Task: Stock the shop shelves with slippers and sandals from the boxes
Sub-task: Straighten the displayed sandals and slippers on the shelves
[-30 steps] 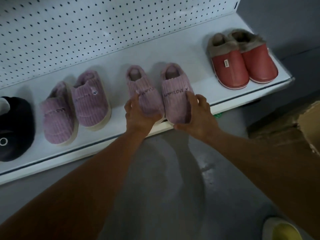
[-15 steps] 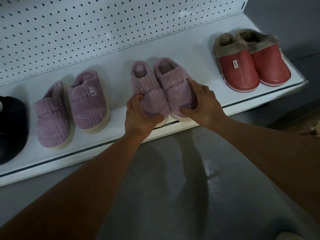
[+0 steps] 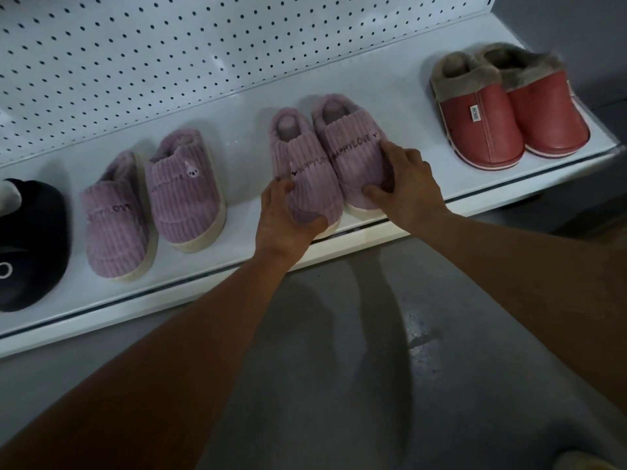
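Observation:
A pair of purple corduroy slippers stands side by side on the white shelf (image 3: pixel 237 106), toes toward the front edge. My left hand (image 3: pixel 283 220) grips the toe of the left purple slipper (image 3: pixel 302 171), thumb curled under its front. My right hand (image 3: pixel 407 184) grips the toe of the right purple slipper (image 3: pixel 353 154), fingers over its outer side and thumb at the front. The two slippers touch each other along their inner sides.
Another purple pair (image 3: pixel 152 201) sits to the left, then a black slipper (image 3: pixel 30 242) at the left edge. A red pair with fur collars (image 3: pixel 502 113) stands at the shelf's right end. White pegboard (image 3: pixel 169 45) backs the shelf. Grey floor (image 3: pixel 339 385) lies below.
Both hands pushed the two purple slippers together and back onto the shelf; the gap between them has closed. The view shifted slightly left.

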